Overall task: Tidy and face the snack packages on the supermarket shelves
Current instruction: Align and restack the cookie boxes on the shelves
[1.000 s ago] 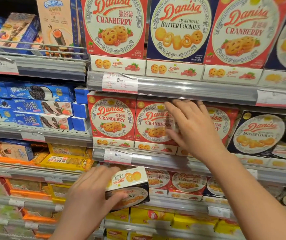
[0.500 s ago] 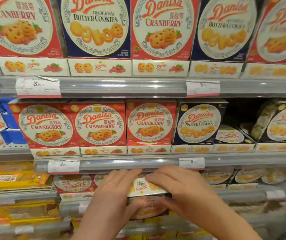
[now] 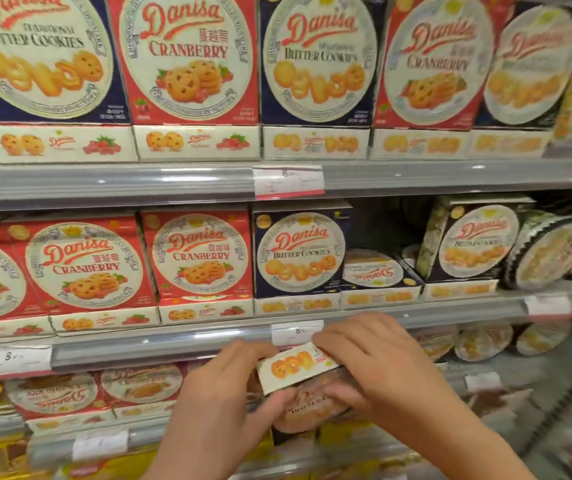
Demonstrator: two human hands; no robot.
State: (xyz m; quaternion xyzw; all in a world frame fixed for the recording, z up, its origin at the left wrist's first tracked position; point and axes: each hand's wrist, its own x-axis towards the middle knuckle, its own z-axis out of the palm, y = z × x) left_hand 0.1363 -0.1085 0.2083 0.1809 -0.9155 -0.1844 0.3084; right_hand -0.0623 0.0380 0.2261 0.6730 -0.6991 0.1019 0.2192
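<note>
Both hands are gripping one butter cookie box (image 3: 296, 368): left hand (image 3: 222, 386) fingers curling round its left end, right hand (image 3: 378, 365) fingers over its top, thumb beneath, below the shelf rail (image 3: 173, 344).

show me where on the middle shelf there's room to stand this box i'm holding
Free: the gap above the flat-lying box, between the upright butter cookies box and the tilted box. The cranberry boxes leftward stand packed edge to edge.
</note>
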